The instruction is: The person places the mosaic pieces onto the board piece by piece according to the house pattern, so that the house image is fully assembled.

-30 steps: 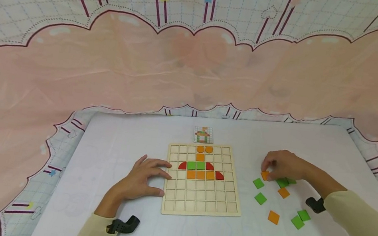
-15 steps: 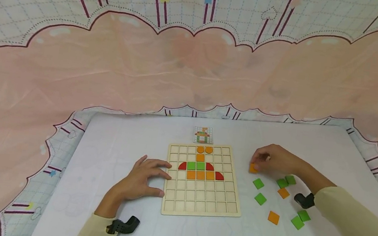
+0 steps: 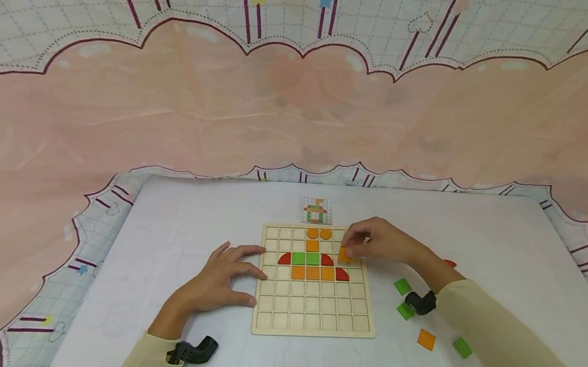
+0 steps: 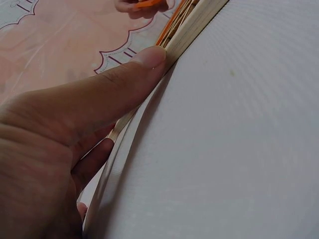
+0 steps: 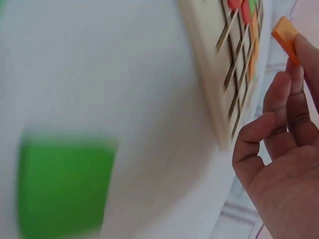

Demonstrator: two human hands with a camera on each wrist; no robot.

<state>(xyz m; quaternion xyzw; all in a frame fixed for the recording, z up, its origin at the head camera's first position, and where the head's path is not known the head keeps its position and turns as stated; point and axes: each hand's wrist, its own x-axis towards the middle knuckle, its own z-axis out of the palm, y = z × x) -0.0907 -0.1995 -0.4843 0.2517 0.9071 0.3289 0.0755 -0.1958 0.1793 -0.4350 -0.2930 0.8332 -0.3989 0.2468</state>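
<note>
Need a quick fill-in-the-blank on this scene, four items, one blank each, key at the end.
1. The right grip pinches a tile coloured ____.
2. The left grip touches the board along its ____ edge, from the person's viewpoint.
3. The number of orange discs in the board's farthest row is ____.
4. On the board, two green tiles sit side by side between pieces coloured ____.

Missing words: orange; left; two; red.

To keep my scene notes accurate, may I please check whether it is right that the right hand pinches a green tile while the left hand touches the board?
Not quite: the tile in the right hand is orange, not green, as the right wrist view shows. The left hand does touch the board.
</note>
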